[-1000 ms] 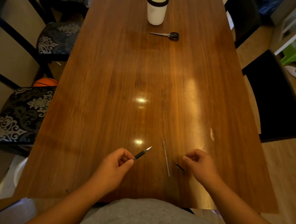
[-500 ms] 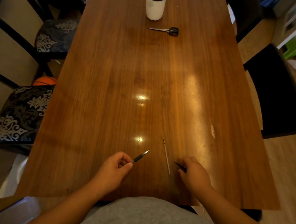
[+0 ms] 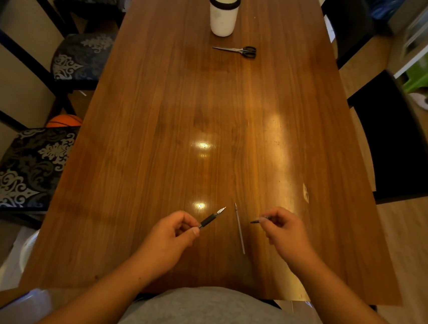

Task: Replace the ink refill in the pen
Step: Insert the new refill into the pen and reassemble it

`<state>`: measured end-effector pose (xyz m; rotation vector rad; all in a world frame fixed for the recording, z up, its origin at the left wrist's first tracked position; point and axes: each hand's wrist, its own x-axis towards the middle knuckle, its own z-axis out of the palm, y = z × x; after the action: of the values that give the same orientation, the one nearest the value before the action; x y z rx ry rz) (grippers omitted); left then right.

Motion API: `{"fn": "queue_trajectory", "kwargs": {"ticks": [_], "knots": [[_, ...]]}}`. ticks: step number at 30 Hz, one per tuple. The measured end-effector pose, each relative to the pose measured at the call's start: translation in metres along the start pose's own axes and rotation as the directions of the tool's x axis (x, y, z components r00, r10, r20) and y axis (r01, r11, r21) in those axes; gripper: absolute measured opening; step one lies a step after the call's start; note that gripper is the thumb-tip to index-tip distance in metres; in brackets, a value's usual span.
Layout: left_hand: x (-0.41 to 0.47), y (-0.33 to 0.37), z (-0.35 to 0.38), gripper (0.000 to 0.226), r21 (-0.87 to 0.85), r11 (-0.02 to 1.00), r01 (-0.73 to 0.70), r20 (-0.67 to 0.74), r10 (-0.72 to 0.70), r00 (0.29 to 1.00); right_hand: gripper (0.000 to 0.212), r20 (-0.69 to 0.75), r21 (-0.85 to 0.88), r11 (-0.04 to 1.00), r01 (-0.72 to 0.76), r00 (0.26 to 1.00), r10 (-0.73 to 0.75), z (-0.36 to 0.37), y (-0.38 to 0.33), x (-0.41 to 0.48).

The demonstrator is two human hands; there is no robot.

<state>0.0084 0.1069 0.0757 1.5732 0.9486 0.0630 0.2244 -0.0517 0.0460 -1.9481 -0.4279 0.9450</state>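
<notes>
My left hand pinches a black pen near its grip, with the silver tip pointing up and to the right. A thin grey ink refill lies flat on the wooden table between my hands, touched by neither. My right hand is raised just off the table and holds a small dark pen part between thumb and fingers; its dark end sticks out to the left. Most of that part is hidden by my fingers.
Black-handled scissors and a white cup with a black rim sit at the far end of the table. Patterned chairs stand along the left, dark chairs along the right. An orange ball lies under the left side.
My right hand reached down to the small dark part beside the refill, picked it up and lifted it. My left hand kept holding the pen almost still.
</notes>
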Motion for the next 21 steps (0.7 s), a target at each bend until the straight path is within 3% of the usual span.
{"fn": "queue_trajectory", "kwargs": {"ticks": [3,6,21], "knots": [[-0.001,0.009,0.000,0.019,-0.040,0.999,-0.034,0.002,0.034,0.999,0.012,0.104,0.203,0.979,0.006,0.994,-0.027,-0.002,-0.030,-0.005],[-0.003,0.017,0.000,0.023,-0.048,0.997,-0.066,0.016,0.067,0.998,0.014,0.171,0.285,0.958,0.033,0.982,-0.085,-0.002,-0.055,-0.010],[-0.022,0.034,-0.002,0.019,-0.032,0.990,-0.137,0.049,0.138,0.989,0.010,0.283,0.224,0.967,0.125,0.941,-0.187,0.004,-0.084,-0.029]]}}
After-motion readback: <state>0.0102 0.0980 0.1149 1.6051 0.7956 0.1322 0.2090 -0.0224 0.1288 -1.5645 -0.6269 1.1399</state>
